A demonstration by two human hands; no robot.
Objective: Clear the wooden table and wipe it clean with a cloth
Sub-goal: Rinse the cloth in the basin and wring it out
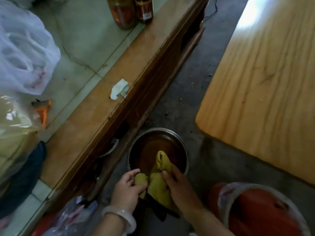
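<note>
No text, brand, number or sign is legible: the label on the dark bottle at the top of the view shows only a blurred white patch, its characters too small to read.

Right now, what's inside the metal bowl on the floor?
The metal bowl holds brownish water. One end of the yellow cloth, gripped by the left hand and right hand, hangs over it. The near side is hidden behind them.
</note>
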